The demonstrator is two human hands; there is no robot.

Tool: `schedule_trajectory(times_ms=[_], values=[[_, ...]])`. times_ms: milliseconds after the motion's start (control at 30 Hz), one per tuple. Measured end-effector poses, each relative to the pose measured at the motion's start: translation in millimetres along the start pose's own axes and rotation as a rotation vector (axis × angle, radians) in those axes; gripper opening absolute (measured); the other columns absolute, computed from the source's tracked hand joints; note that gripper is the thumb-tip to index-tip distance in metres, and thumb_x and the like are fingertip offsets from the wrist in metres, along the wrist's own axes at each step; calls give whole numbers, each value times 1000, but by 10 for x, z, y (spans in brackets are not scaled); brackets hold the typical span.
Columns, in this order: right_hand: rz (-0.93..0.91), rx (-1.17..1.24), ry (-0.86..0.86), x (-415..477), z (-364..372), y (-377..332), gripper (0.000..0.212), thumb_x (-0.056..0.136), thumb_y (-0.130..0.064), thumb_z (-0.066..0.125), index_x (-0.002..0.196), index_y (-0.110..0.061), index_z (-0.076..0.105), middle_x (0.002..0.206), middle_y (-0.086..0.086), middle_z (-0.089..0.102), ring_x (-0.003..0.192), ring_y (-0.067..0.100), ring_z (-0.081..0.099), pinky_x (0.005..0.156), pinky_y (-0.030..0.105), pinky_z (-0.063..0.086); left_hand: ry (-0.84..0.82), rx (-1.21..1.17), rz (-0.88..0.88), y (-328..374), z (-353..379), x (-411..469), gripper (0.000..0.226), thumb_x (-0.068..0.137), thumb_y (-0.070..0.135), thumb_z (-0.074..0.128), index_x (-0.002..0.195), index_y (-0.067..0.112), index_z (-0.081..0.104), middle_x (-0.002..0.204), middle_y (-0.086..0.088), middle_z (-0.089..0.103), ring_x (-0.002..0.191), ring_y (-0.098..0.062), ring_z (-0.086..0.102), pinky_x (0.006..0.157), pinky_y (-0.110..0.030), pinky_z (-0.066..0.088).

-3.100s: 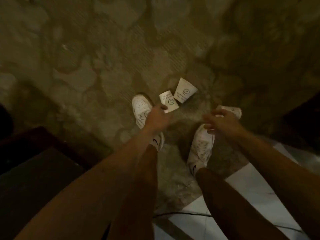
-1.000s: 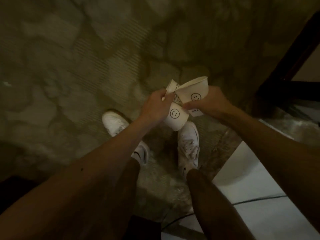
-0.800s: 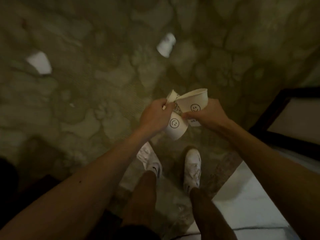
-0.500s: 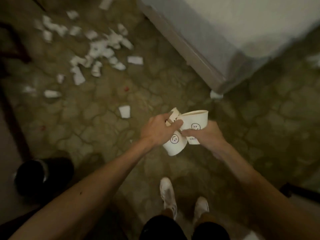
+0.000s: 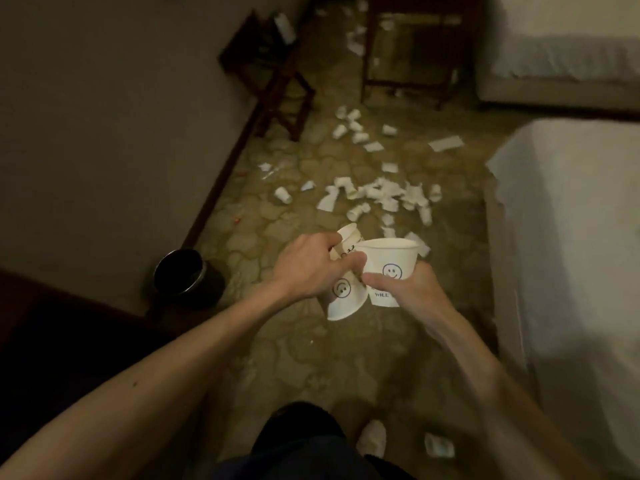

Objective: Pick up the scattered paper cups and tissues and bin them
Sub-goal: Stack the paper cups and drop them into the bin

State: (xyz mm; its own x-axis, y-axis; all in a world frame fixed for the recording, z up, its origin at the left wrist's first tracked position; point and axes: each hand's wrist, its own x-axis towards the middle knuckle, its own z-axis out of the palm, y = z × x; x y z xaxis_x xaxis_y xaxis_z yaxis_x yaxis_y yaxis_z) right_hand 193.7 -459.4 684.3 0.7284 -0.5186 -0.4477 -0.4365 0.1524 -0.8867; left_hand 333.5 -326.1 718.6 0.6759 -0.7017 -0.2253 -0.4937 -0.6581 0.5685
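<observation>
l hand [image 5: 308, 268] curled round cups [image 5: 341, 299], r hand [image 5: 405, 289] gripping an upright cup [image 5: 389, 261], both mid-frame. bin [image 5: 180, 275] sits left of centre by the wall, nearer l hand. loose litter [image 5: 381, 195] upper centre.

**A bedroom with two beds**

This was a dimly lit bedroom. Just right of the right hand [image 5: 412, 285] ran the corner and side of a bed [image 5: 571, 237] under a white sheet. Far ahead of that hand lay a second bed [image 5: 561, 46], with white bedding over a pale base. The floor [image 5: 311, 358] below the hands carried a brown crazy-paving pattern. Well ahead of the left hand [image 5: 308, 268], a dark wooden folding rack [image 5: 277, 74] stood against a plain wall [image 5: 104, 116]. Right of the rack stood a dark wooden frame [image 5: 408, 46], either a chair or a table. A dark skirting board [image 5: 221, 174] edged the wall, and a small round black bin [image 5: 183, 277] sat at its foot, left of the left hand.
</observation>
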Motion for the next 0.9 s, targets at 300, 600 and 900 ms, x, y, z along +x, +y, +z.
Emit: schedule_trajectory(times_ms=[300,600,900], values=[[25,-403,-465,1061,1378,-768,64,56,-41,75,112,-15,59,99,0,73,88,16,72,76,37,60,345,-273,-387,-1319,-644,-182,44,82,69,56,92,28,69,74,12,69,66,-4,65,62,-36,55],[120,-491,-553,2265,3115,-685,37,73,-21,81,107,-16,65,93,1,76,77,13,74,67,32,60,353,-557,-697,-2914,-875,260,33,84,61,56,95,30,64,84,14,72,75,-5,69,72,-40,59],[253,-451,-458,3509,4367,-228,67,70,-23,88,121,-2,50,91,2,68,65,9,70,45,17,51,333,-762,-900,-4354,-854,1110,29,91,50,59,106,26,67,93,6,74,85,-12,71,81,-42,60]])
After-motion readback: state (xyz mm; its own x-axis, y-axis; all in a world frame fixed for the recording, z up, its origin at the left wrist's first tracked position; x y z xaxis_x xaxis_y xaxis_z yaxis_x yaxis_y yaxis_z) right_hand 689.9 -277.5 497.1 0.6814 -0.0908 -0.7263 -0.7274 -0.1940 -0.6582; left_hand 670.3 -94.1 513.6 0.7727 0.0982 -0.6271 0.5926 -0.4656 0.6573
